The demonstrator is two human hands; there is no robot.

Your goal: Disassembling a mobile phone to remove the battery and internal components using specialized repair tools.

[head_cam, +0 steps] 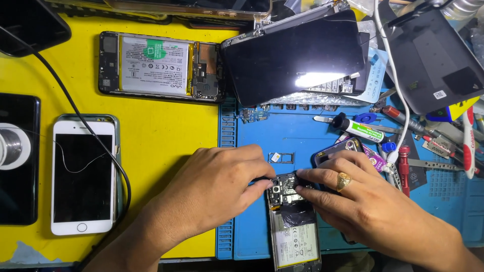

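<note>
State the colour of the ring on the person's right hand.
Gold ring, right hand; head view.

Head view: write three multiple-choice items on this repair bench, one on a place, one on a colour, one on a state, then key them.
1. Where does the white phone lie?
A. on the yellow surface, to the left of both hands
B. on the blue mat
C. on top of the dark screen panel

2. What colour is the mat under the hands?
A. green
B. blue
C. red

3. In what state is the phone that the left hand and right hand work on?
A. sealed, with its back cover on
B. opened, with battery and board bare
C. wrapped in a box

Key: 1 A, it rests face up on yellow at the far left. 2 B, blue shows all around both hands. 3 B, the labelled battery and upper board lie exposed between the fingertips.
</note>
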